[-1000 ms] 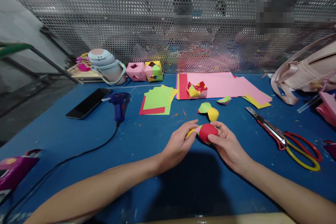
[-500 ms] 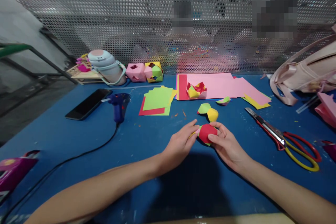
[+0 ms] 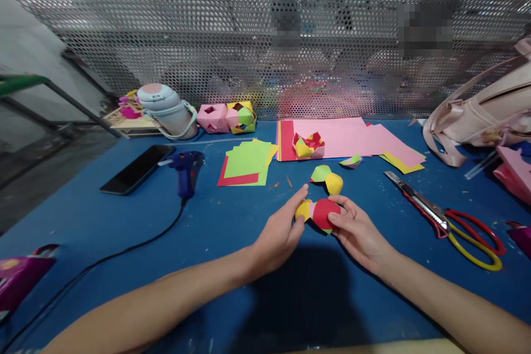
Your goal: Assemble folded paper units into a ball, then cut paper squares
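A folded paper piece (image 3: 326, 213) with red, pink, yellow and a little green is held between both hands, low over the blue table. My right hand (image 3: 360, 232) pinches its red end, thumb on top. At the yellow end, my left hand (image 3: 280, 232) has its thumb and fingers around the paper. Just beyond them lies a green and yellow folded piece (image 3: 333, 182). A small green and pink folded piece (image 3: 352, 161) rests farther right. On the coloured sheets behind stands a red, yellow and pink paper shape (image 3: 309, 146) with an open pointed top.
Left: a blue glue gun (image 3: 187, 171) with its cord, a black phone (image 3: 135, 170), green paper squares (image 3: 249, 159). Right: a cutter knife (image 3: 417, 199) lies over scissors (image 3: 477, 240). Along the back are a bottle (image 3: 166, 113), pink paper shape (image 3: 213, 118), pink sheets (image 3: 340, 135), bag (image 3: 489, 105) and metal mesh.
My left fingers have shifted a little left and opened slightly, so more of the yellow end shows. My right hand keeps its pinch on the red part. The view has shifted slightly.
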Action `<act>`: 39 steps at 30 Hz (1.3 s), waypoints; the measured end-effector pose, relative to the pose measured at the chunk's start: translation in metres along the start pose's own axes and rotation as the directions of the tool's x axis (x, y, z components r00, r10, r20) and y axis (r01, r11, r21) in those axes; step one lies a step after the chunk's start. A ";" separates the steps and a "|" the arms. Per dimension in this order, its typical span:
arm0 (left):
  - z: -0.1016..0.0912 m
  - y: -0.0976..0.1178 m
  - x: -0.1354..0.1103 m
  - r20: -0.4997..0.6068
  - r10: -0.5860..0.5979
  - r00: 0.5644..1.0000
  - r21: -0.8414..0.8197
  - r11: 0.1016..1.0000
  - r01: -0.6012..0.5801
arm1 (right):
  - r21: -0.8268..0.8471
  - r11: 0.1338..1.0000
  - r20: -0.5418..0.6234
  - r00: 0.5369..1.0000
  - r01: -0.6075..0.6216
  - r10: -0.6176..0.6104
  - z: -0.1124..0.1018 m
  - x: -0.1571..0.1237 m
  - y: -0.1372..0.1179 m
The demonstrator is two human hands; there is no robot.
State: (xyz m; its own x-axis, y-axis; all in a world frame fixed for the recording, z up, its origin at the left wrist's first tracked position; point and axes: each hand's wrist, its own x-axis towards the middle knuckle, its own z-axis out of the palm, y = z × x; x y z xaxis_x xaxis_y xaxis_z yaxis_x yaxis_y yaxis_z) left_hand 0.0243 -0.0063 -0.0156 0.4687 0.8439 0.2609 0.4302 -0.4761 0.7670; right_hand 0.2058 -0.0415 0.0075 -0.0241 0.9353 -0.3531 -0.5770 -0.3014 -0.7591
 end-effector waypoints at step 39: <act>-0.007 0.003 0.000 0.175 -0.025 0.984 -0.337 0.938 0.084 | 0.095 0.991 0.037 0.996 -0.090 0.087 0.001 -0.007 -0.007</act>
State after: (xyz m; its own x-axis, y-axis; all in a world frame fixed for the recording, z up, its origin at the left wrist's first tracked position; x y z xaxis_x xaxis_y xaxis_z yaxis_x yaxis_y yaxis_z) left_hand 0.0200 -0.0060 -0.0097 0.5856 0.7994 0.1346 0.1829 -0.2921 0.9387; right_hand 0.2095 -0.0455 0.0156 -0.1039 0.9118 -0.3973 -0.6471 -0.3653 -0.6692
